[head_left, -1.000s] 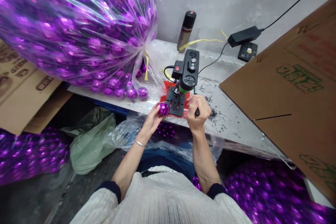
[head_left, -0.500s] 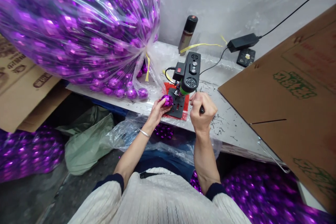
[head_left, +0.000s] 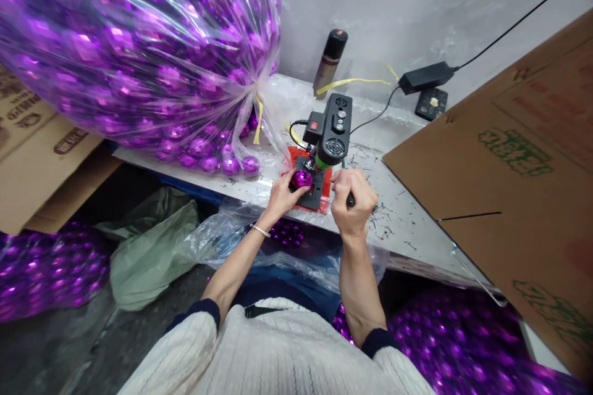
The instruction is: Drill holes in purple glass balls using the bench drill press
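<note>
A shiny purple ball (head_left: 302, 179) is between the thumb and fingers of my left hand (head_left: 282, 194), over the black base plate (head_left: 315, 194) of a small bench machine (head_left: 336, 129). My right hand (head_left: 354, 200) is closed round a black-ended handle (head_left: 351, 200) at the machine's right side. Red plastic (head_left: 327, 188) lies beneath the base plate. The machine's black head, with two round vents, hides part of what is under it.
A big clear bag of purple balls (head_left: 152, 68) fills the back left. Behind the machine are a spray can (head_left: 330, 62) and a power adapter (head_left: 426, 78). A cardboard box (head_left: 509, 185) stands right. Dark bits litter the table (head_left: 403, 216).
My left hand has moved the purple ball slightly right, further over the base plate and nearer the machine's head. My right hand still grips the handle, a little lower in view.
</note>
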